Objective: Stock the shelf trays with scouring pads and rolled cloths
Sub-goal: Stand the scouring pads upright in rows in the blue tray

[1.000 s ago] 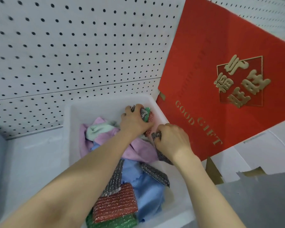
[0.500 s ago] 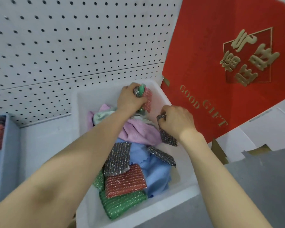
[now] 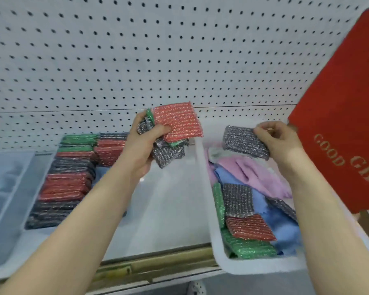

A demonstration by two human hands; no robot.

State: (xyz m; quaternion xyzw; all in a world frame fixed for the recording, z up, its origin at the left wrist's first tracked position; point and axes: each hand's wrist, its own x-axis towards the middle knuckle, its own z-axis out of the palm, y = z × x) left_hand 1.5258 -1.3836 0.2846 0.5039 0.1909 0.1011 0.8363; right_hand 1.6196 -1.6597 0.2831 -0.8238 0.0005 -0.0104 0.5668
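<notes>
Scouring pads [image 3: 177, 124] lifted above bin [image 3: 203, 167], left hand [image 3: 143, 145], right hand [image 3: 279, 141]

My left hand [image 3: 141, 145] grips one bunch of pads [image 3: 177, 122], three colours, count unclear; my right hand [image 3: 279, 143] pinches one grey pad [image 3: 241, 141]. Below my right hand, five loose pads [image 3: 250, 228]; left of my left hand, two stacked rows [image 3: 66, 184].
</notes>
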